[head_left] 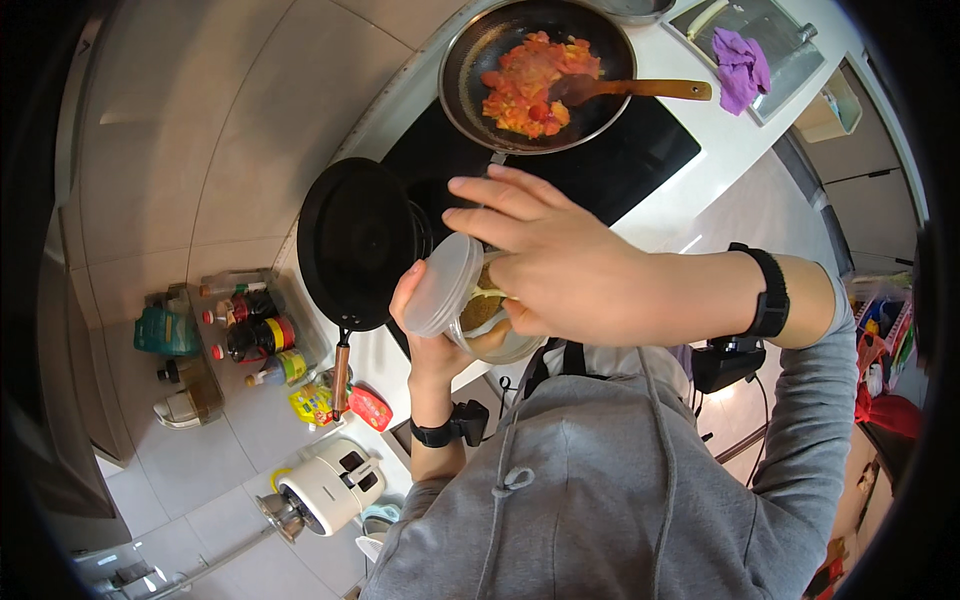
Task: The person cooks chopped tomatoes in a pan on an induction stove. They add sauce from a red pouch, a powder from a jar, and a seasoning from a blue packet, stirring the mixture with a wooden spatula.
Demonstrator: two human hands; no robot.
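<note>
My left hand (435,358) holds a clear plastic container (510,346) from below and behind its raised translucent lid (448,285). Brown granular seasoning (480,311) shows inside. My right hand (525,247) is over the container's mouth, its thumb and index finger pinching something pale yellow-green, perhaps a small spoon; the fingers partly hide it, and the other fingers stretch out. Beyond the hands, a wok (472,105) holds cooked tomato with what looks like egg (529,79), and a wooden spatula (660,88) rests in it. A black frying pan (360,240) with a copper-coloured handle is beside the lid.
The black cooktop (645,150) lies under the wok. Bottles (259,337) stand in a rack at the left, near seasoning pouches (311,405) and a white kitchen appliance (330,487). A purple cloth (740,71) hangs over a tray or board (787,64) at the upper right.
</note>
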